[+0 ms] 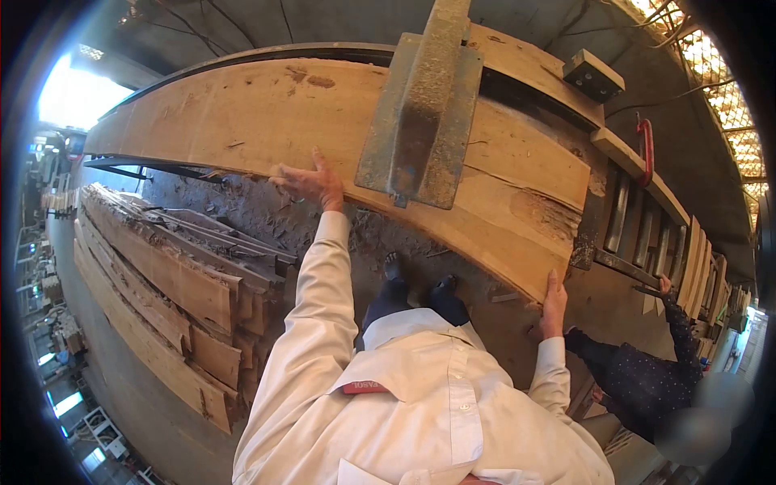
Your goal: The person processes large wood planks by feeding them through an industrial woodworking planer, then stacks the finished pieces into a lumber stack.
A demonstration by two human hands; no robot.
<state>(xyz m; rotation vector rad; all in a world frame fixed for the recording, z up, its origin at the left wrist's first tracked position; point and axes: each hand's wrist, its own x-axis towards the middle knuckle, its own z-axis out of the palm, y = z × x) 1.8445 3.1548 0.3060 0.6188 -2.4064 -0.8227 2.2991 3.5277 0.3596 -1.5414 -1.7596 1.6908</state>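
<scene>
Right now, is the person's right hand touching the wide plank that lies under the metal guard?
Touching. The head view shows the right hand against the wide plank, at its near end corner, without visible gap.

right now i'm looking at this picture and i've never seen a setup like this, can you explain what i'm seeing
There is no robot here, just a person with two bare hands. The single picture comes from a camera worn on the head, looking down, so the wearer's shirt fills the bottom.

The left hand is at the near edge of a long wooden board, and the right hand is at its near corner, by the end. Part of each grip is hidden, so I can't tell how firm it is.

A metal machine part stands over the board. Off to the left lies a stack of planks; on the right is another person.
</scene>
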